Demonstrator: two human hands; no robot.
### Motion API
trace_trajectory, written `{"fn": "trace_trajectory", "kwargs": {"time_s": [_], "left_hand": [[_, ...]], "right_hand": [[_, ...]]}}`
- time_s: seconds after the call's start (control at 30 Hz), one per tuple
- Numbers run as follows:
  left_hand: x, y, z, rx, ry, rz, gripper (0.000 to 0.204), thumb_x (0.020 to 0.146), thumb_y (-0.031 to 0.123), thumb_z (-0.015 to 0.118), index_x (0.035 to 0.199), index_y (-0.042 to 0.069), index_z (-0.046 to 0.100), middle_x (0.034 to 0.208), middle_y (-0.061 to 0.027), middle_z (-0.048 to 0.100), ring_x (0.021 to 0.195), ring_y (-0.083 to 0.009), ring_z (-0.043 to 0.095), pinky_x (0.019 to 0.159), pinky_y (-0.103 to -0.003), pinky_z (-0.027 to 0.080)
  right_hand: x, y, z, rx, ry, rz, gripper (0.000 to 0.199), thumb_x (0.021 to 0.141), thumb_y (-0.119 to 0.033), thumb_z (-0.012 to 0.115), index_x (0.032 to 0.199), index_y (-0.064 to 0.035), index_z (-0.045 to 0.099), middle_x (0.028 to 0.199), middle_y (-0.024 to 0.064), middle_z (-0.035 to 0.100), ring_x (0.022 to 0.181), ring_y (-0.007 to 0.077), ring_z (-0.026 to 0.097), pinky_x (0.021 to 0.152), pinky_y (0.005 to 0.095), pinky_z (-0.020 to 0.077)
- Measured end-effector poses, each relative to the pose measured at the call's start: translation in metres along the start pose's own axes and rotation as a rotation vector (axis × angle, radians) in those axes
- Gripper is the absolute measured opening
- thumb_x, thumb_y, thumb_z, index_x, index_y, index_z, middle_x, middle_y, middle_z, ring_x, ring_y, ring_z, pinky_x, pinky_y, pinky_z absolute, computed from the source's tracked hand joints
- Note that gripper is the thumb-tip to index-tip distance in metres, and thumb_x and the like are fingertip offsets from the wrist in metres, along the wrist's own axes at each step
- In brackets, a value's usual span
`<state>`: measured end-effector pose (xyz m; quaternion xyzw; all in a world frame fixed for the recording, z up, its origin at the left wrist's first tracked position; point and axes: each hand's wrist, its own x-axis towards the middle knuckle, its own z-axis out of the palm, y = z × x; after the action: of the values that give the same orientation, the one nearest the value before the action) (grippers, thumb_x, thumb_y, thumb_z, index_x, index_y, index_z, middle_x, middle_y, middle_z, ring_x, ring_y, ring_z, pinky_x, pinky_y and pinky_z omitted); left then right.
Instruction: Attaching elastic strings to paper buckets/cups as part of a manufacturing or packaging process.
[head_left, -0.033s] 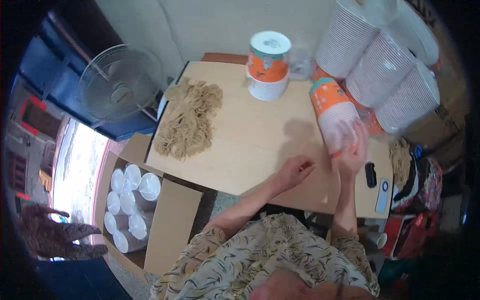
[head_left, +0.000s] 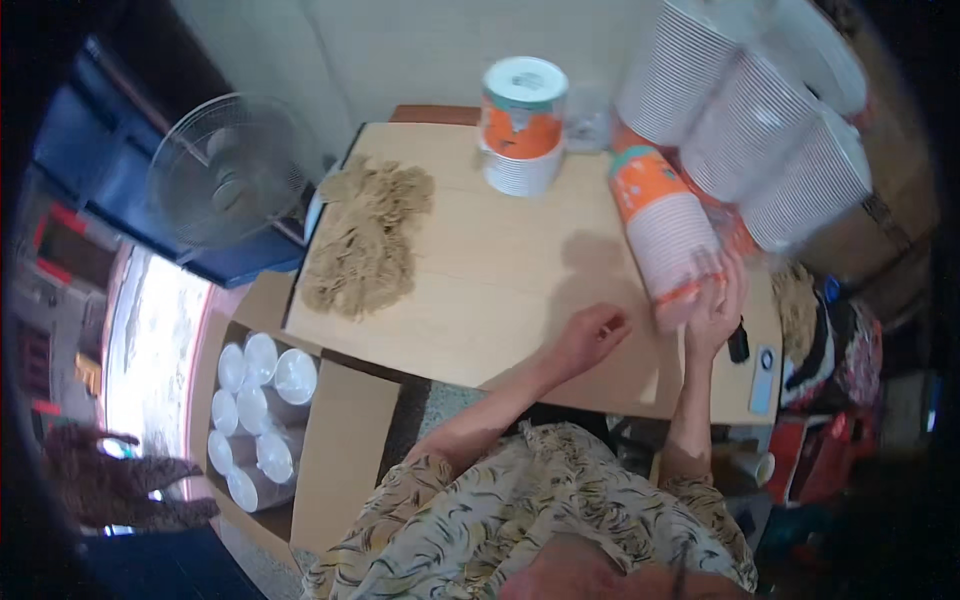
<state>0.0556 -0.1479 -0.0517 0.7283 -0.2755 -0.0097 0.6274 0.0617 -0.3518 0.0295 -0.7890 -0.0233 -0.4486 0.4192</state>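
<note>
On the right part of the table (head_left: 480, 290), a stack of nested paper cups (head_left: 668, 235) lies tilted on its side. Its cups have white ribbed rims, and the end one is orange and green. My right hand (head_left: 718, 305) is closed around the near end of the stack, its fingers along the right side. My left hand (head_left: 597, 333) hovers just left of it over the table, fingers loosely curled with a gap to the thumb, nothing visible inside. A shorter stack of similar cups (head_left: 525, 125) stands upside down at the table's back.
Tan shredded fibre (head_left: 370, 235) lies on the table's left. Tall white cup stacks (head_left: 740, 115) lean at the back right. An open carton (head_left: 345, 440) with several clear-wrapped cylinders stands at the lower left. A fan (head_left: 230, 170) is beyond. A black object (head_left: 738, 343) lies beside my right hand.
My right hand has shifted slightly right against the cup stack's near end, and its fingers are less blurred. The whole view has moved a little. My left hand remains beside the stack.
</note>
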Motion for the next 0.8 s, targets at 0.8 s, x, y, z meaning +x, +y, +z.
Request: {"fn": "trace_trajectory", "kwargs": {"time_s": [0.8], "left_hand": [[0.028, 0.014, 0.105, 0.373, 0.284, 0.220, 0.017, 0.086, 0.008, 0.074, 0.100, 0.007, 0.062, 0.091, -0.0129, 0.065, 0.075, -0.0298, 0.069, 0.064, -0.038, 0.057]], "right_hand": [[-0.032, 0.112, -0.095, -0.178, -0.076, 0.302, 0.010, 0.085, -0.008, 0.067, 0.091, -0.0004, 0.063, 0.075, 0.0097, 0.061, 0.066, 0.0183, 0.057, 0.065, 0.0327, 0.0473]]}}
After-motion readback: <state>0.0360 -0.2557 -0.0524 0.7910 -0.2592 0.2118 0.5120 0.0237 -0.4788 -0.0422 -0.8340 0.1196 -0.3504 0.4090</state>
